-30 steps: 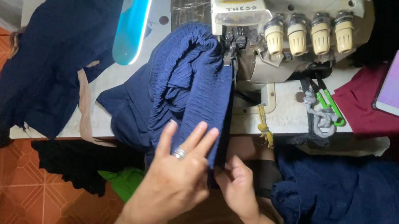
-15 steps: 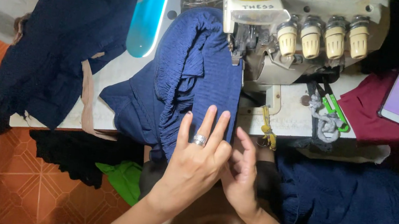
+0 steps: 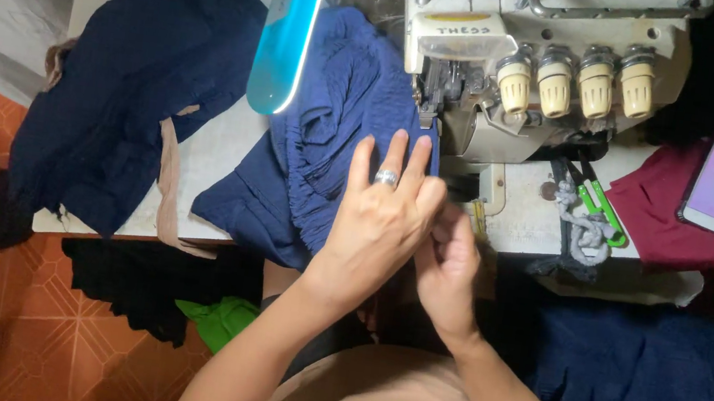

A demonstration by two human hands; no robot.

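- Navy pleated fabric [image 3: 338, 134] drapes over the white table's front edge [image 3: 188, 229], just left of the cream overlock sewing machine [image 3: 541, 59].
- Left hand [image 3: 382, 222] presses flat on it, fingers spread.
- Right hand [image 3: 450, 263] pinches its edge, hemmed close beside the machine.

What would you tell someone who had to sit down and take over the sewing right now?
Left hand: flat on the navy blue fabric, fingers spread, ring on one finger.
Right hand: tucked under the left, pinching the fabric's edge at the table front.
The fabric runs up to the needle area of the sewing machine.
More navy cloth lies on the left.
How much is stitched cannot be told.
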